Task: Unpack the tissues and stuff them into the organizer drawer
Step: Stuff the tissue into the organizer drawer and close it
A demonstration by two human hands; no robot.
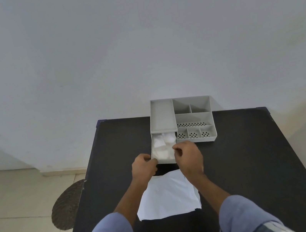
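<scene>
With the left hand (pixel 144 167) curled on the near left corner of the pulled-out drawer (pixel 163 149) and the right hand (pixel 188 157) seemingly pinching nothing, the crumpled tissues (pixel 164 144) inside should be pressed flat before the near sheet (pixel 167 196) is added.

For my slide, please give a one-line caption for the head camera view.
Both hands, left hand and right hand, at the open organizer drawer stuffed with tissues; more tissues lie on the black table.

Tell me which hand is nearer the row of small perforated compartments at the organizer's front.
Right. The right hand sits just in front of the perforated compartments, at the drawer's right front corner. The left hand is at the drawer's left front corner, farther away.
</scene>
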